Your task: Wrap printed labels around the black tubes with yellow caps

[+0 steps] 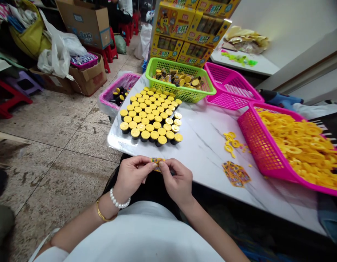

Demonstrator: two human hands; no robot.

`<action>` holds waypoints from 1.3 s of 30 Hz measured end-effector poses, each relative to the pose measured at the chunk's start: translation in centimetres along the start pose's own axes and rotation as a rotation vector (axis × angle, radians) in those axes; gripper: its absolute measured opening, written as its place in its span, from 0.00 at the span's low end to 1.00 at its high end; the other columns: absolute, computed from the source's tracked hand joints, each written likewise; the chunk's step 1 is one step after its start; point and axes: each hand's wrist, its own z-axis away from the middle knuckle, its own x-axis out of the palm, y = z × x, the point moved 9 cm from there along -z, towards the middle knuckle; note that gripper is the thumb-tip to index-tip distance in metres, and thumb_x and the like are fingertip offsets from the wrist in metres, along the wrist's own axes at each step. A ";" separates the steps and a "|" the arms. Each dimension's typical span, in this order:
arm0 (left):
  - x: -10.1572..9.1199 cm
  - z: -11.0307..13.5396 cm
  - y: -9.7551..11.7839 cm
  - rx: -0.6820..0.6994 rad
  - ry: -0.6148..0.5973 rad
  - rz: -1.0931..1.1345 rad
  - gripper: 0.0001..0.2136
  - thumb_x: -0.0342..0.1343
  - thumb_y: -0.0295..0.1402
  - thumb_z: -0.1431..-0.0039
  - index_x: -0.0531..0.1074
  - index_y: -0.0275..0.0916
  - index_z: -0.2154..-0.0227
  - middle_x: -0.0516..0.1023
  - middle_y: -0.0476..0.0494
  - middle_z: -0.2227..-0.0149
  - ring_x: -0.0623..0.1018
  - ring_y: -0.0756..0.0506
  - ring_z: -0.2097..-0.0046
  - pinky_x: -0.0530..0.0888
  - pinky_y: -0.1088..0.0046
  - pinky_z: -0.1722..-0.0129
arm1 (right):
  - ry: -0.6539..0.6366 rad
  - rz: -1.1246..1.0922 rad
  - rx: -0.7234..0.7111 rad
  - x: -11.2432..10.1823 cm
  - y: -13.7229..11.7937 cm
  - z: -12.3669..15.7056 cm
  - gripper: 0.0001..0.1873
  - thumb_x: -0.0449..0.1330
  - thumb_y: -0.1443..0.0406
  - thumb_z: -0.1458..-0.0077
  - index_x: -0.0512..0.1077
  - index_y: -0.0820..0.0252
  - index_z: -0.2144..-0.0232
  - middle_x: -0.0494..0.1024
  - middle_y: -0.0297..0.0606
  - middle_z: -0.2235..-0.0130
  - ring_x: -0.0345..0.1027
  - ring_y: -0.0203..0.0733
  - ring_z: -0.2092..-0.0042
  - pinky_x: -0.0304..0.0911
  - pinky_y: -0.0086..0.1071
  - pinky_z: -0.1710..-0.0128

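Note:
My left hand (133, 175) and my right hand (177, 182) meet just below the near edge of the white marble table (201, 153). Both pinch a small colourful sticker (157, 161) between thumbs and fingertips. Right above them on the table stand several small black jars with yellow lids (152, 118) in tight rows. A small stack of colourful stickers (236, 174) lies to the right of my right hand, and a few loose yellow rings (231, 142) lie beyond it.
A pink basket of yellow rings (291, 145) sits at the right. A green basket of jars (179, 80), an empty pink basket (230, 85) and yellow product boxes (190, 29) stand at the back. Another pink basket (119, 94), cardboard boxes and red stools occupy the floor at the left.

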 end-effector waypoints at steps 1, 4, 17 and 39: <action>0.1 0.0 -0.4 -0.047 -0.026 0.027 0.14 0.70 0.40 0.54 0.77 0.35 0.74 0.71 0.52 0.83 0.62 0.56 0.85 0.54 0.80 0.86 | 0.004 0.006 -0.006 -0.4 0.0 -0.4 0.13 0.59 0.61 0.37 0.74 0.57 0.74 0.75 0.33 0.76 0.66 0.36 0.75 0.62 0.31 0.73; 0.3 -0.2 -1.7 -0.167 -0.073 0.130 0.17 0.70 0.44 0.54 0.72 0.36 0.73 0.67 0.55 0.87 0.60 0.57 0.88 0.48 0.82 0.87 | 0.121 0.050 -0.021 -3.0 0.6 -2.4 0.08 0.60 0.60 0.38 0.75 0.56 0.68 0.79 0.36 0.69 0.72 0.40 0.66 0.67 0.34 0.66; 1.7 -0.5 -2.3 -0.401 -0.168 0.390 0.09 0.72 0.29 0.54 0.77 0.31 0.74 0.76 0.48 0.78 0.61 0.61 0.85 0.53 0.86 0.88 | 0.243 -0.153 0.234 -6.8 5.5 -4.5 0.27 0.70 0.60 0.55 0.71 0.55 0.52 0.77 0.34 0.63 0.72 0.40 0.64 0.70 0.37 0.60; 3.3 -1.2 -2.9 -0.374 -0.187 0.559 0.15 0.73 0.31 0.55 0.73 0.33 0.69 0.73 0.52 0.75 0.63 0.61 0.83 0.51 0.86 0.87 | 0.077 -0.606 0.492 -1.4 3.6 0.0 0.19 0.69 0.51 0.47 0.76 0.57 0.62 0.83 0.40 0.62 0.79 0.44 0.60 0.76 0.42 0.54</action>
